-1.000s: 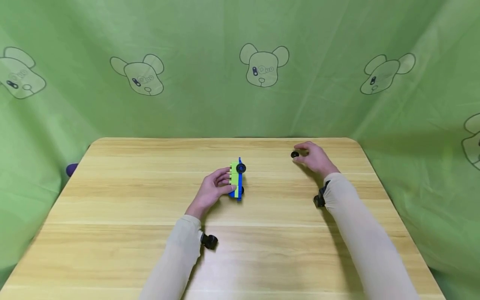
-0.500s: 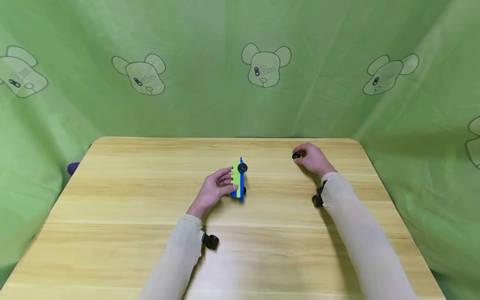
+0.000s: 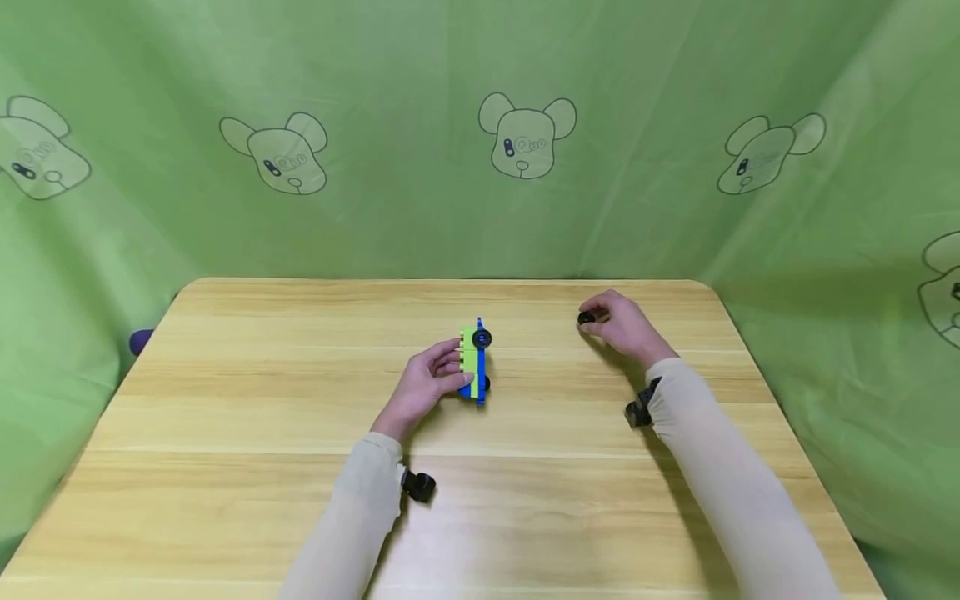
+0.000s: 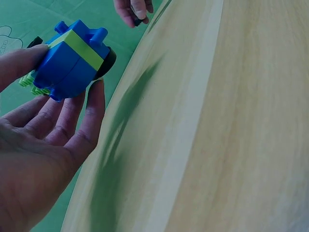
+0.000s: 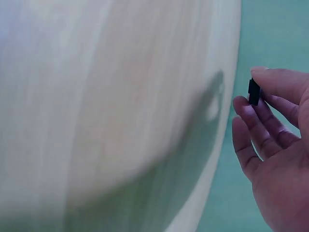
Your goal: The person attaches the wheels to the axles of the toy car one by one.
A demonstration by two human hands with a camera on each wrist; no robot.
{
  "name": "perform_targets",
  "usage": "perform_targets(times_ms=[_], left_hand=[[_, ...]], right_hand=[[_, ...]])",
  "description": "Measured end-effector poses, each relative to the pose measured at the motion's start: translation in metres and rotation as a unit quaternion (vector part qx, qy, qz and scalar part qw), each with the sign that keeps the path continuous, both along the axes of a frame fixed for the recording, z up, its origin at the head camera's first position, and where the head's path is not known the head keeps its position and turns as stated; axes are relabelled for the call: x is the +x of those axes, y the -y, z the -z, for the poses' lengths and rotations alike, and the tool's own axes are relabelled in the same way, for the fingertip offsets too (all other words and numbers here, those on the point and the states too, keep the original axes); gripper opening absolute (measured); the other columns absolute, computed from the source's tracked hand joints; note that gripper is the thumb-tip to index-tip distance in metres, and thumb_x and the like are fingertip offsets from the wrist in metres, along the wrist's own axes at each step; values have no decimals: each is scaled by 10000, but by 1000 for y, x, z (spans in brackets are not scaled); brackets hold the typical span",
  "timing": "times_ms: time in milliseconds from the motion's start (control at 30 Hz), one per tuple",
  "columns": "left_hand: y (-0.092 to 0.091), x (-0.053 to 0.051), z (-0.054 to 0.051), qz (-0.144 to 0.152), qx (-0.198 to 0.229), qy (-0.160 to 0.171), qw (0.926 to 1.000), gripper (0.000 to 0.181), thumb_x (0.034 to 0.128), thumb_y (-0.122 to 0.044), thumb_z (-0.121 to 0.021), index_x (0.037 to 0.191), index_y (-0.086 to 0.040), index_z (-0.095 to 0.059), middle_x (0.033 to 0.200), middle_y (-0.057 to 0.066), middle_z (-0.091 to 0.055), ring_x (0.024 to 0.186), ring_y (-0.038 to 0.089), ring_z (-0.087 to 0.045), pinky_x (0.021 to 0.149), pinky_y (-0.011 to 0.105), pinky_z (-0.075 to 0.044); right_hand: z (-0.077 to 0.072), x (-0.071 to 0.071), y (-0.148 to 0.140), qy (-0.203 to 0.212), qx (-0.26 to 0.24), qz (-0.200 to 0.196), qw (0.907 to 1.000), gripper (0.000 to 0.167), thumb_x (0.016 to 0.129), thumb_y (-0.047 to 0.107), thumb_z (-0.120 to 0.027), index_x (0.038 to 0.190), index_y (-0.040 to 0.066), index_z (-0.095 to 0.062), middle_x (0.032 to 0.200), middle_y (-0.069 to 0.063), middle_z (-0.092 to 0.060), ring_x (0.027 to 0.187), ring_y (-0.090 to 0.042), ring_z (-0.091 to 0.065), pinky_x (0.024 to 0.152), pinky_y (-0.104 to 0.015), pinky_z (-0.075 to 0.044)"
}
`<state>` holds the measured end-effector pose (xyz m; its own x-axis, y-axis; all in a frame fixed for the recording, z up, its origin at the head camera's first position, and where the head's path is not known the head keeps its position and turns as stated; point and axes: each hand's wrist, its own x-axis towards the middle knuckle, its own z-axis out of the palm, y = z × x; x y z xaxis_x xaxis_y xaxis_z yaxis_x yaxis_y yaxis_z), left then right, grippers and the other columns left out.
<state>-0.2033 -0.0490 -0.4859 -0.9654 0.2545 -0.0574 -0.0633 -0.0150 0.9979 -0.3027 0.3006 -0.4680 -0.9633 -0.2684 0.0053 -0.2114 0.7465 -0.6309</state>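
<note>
In the head view my left hand (image 3: 422, 385) grips a blue and lime-green toy brick car (image 3: 471, 360) above the middle of the table. The car is turned on its side, its studs toward the palm and a black wheel (image 3: 482, 338) facing up. In the left wrist view, thumb and fingers hold the blue end of the car (image 4: 72, 63) between them. Farther right, my right hand (image 3: 626, 327) pinches a small loose black wheel (image 3: 586, 317). Seen edge-on in the right wrist view, that wheel (image 5: 254, 92) sits between thumb and fingers.
The wooden table (image 3: 300, 400) has rounded far corners. A green curtain (image 3: 405, 217) with printed bear heads hangs behind it and along both sides. A purple object (image 3: 141, 340) shows past the left table edge. Each wrist carries a black camera (image 3: 418, 485).
My right thumb and fingers have shifted around the black wheel, and that hand has come slightly nearer. The left hand and the car stay almost where they were.
</note>
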Motion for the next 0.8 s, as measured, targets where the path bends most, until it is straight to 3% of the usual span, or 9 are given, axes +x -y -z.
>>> perform_targets(times_ms=[233, 500, 800], left_hand=[[0, 0, -3, 204, 98, 263, 9994, 670, 888, -15, -706, 1473, 8, -382, 1318, 189, -534, 1176, 323, -525, 943, 298, -499], [1, 13, -32, 353, 92, 275, 9990, 643, 902, 10, -673, 1464, 56, -365, 1294, 221, -538, 1151, 329, -531, 888, 299, -531], [3, 13, -30, 381, 227, 349, 9984, 659, 915, 0, -662, 1482, 47, -330, 1321, 220, -516, 1186, 336, -512, 906, 314, -527]], right_hand=[[-8, 10, 6, 48, -248, -108, 9996, 359, 893, 56, -698, 1217, -56, -591, 1113, -167, -538, 1000, -354, -564, 897, -488, -496], [-17, 25, 15, -310, -537, -238, 9978, 339, 865, -18, -698, 1189, -73, -613, 1120, -178, -565, 1024, -350, -574, 922, -485, -495], [-30, 48, 33, -427, -550, -456, 9965, 324, 864, -20, -695, 1178, -49, -622, 1085, -160, -591, 1013, -333, -587, 957, -503, -475]])
